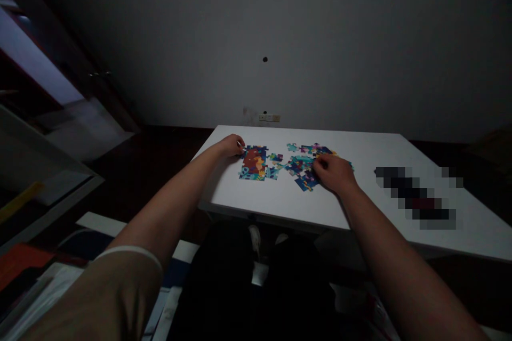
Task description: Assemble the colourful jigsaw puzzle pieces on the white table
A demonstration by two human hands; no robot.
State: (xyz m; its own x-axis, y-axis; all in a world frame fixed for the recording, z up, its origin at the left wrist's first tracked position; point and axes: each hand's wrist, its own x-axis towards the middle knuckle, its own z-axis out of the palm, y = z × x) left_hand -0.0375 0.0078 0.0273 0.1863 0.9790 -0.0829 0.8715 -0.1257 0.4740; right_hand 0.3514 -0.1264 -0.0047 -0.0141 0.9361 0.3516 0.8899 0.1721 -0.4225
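A joined block of jigsaw puzzle (253, 163), with a brown and orange picture on blue, lies flat on the white table (248, 197). At its upper left edge is my left hand (231, 145), fingers curled in a pinch on a small blue puzzle piece. Pale blue and purple pieces (273, 171) adjoin or lie beside the block's right side. Farther right, loose puzzle pieces (300, 164) are spread in a heap, some overlapping. My right hand (335, 172) rests over the heap's right part with its fingers closed; it hides some pieces, and what its fingertips hold cannot be made out.
A blurred-out dark object (416, 194) lies on the table's right side. Beyond the table stands a grey wall with a socket strip (269, 118). Books or folders (32, 272) are at the lower left, and my legs are below the table's front edge.
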